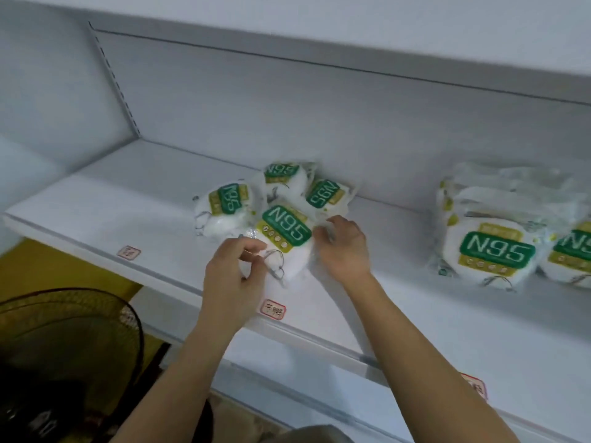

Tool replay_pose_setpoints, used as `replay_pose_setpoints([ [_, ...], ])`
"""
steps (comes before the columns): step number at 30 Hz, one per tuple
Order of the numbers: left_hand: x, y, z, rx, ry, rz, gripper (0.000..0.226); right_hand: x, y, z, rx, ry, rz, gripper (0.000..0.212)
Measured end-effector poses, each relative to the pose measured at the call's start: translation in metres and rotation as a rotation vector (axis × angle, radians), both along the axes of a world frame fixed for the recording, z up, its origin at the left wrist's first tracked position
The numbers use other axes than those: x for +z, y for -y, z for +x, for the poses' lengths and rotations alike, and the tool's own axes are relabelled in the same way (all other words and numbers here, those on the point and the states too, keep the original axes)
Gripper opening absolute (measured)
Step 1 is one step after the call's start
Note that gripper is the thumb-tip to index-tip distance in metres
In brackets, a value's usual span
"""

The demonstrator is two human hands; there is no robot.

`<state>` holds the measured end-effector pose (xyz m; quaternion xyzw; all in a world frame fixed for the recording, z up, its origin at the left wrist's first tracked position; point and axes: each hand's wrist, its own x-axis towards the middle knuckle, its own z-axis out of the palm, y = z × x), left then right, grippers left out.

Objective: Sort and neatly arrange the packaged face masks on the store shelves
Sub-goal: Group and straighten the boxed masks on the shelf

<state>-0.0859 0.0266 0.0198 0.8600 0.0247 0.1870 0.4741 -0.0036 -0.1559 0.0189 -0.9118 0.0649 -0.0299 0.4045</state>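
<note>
The shelf (105, 199) was left bare from its left end to the loose cluster of mask packs (271, 206) near the middle. A clear stretch of board was seen between that cluster and the stacked packs (492, 238) toward the right end. Overhead room was capped by the upper shelf (351, 24). Below the front edge, the left corner was blocked by a fan (67, 346).

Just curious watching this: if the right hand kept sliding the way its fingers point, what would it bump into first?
Probably the N95 mask pack it already holds at its right edge, since the right hand points up-left into it.
</note>
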Motion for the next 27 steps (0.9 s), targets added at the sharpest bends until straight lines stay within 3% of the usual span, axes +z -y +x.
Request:
replay_pose_setpoints([
  [3, 0.005, -0.022, 0.021, 0.123, -0.161, -0.146, 0.043, 0.003, -0.009, -0.011, -0.135, 0.142, 0.281, 0.010],
  [6, 0.015, -0.026, 0.030, 0.078, -0.244, -0.332, 0.048, 0.017, -0.012, -0.034, -0.223, 0.147, 0.731, 0.012],
  [10, 0.028, -0.014, 0.016, -0.002, -0.268, -0.907, 0.037, 0.043, -0.010, -0.054, -0.223, 0.123, 1.248, 0.013],
  [13, 0.028, -0.003, 0.007, -0.048, -0.318, -0.926, 0.036, 0.062, 0.002, -0.062, -0.263, 0.174, 1.365, 0.015],
  [15, 0.031, 0.006, 0.011, -0.186, -0.368, -0.966, 0.043, 0.073, 0.014, -0.068, -0.276, 0.173, 1.407, 0.018],
  [18, 0.038, 0.029, 0.020, -0.360, -0.501, -1.206, 0.048, 0.083, 0.033, -0.080, -0.320, 0.178, 1.426, 0.022],
  [21, 0.038, 0.058, 0.022, -0.379, -0.548, -1.332, 0.055, 0.083, 0.056, -0.096, -0.419, 0.240, 1.358, 0.009],
  [24, 0.036, 0.091, 0.018, -0.366, -0.516, -1.368, 0.047, 0.080, 0.079, -0.111, -0.531, 0.298, 1.339, 0.009],
  [27, 0.037, 0.123, 0.008, -0.302, -0.417, -1.279, 0.021, 0.078, 0.103, -0.125, -0.602, 0.352, 1.367, 0.008],
])
